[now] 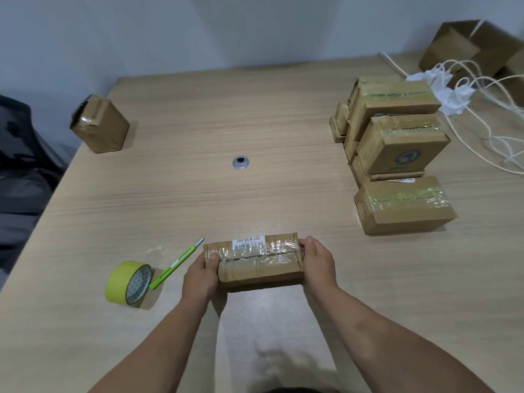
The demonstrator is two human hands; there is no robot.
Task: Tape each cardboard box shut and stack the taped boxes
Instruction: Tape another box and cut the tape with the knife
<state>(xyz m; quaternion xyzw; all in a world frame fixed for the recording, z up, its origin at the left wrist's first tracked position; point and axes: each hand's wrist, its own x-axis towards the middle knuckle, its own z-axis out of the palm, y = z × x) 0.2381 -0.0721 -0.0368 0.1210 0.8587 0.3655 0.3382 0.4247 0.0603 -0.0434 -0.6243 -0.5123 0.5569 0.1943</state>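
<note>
Both my hands on taped box [255,260], near tabletop [198,199] edge: left hand [202,275] gripping left end, thumb on tape; right hand [317,263] clasping right end. Tape roll [129,282], green cutter [177,263] just left. Taped stack [397,143] far right.

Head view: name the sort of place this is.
Probably an office desk used for packing: taped boxes stacked on the wooden table, a yellow tape roll, a green cutter, white cables.
</note>
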